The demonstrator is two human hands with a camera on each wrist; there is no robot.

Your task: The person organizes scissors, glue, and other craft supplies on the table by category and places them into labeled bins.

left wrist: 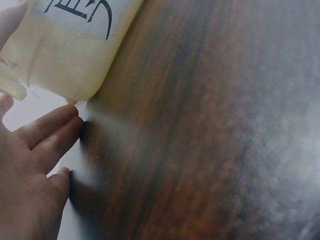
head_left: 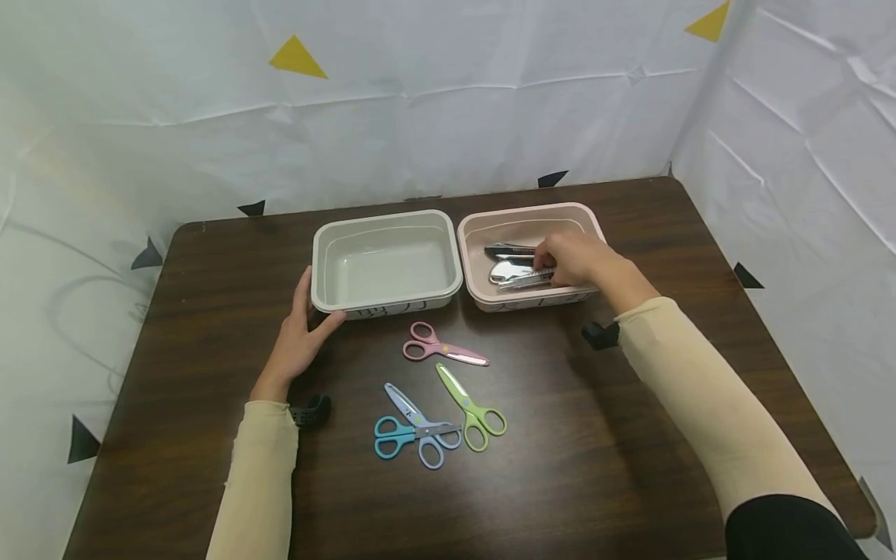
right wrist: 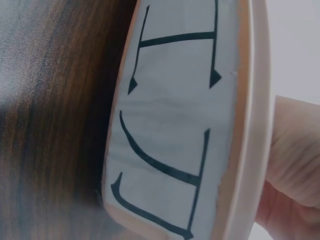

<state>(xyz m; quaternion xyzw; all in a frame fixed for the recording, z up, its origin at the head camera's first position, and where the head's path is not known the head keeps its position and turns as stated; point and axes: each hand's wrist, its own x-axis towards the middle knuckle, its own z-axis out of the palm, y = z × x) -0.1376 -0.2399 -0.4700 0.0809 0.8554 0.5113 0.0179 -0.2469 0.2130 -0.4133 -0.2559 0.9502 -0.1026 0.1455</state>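
My left hand (head_left: 297,342) rests at the near left corner of a grey-white plastic bin (head_left: 448,292), thumb at the front rim and fingers along the left side. In the left wrist view its fingers are fairly straight beside the bin's labelled wall (left wrist: 75,65). My right hand (head_left: 574,258) reaches into a pink bin (head_left: 470,268), fingers bent down at the right ends of several utility knives. One is a black utility knife (head_left: 507,250); another is a silver utility knife (head_left: 507,271). Whether the fingertips pinch one is hidden; the right wrist view shows mainly the bin's label (right wrist: 170,115).
Pink scissors (head_left: 448,350) lie before the grey bin. Nearer are green scissors (head_left: 472,406) and blue scissors (head_left: 399,435) lying across pale lavender-blue scissors (head_left: 413,412). Both bins stand side by side toward the far edge of the dark wooden table (head_left: 546,482). White sheeting (head_left: 420,140) hangs behind.
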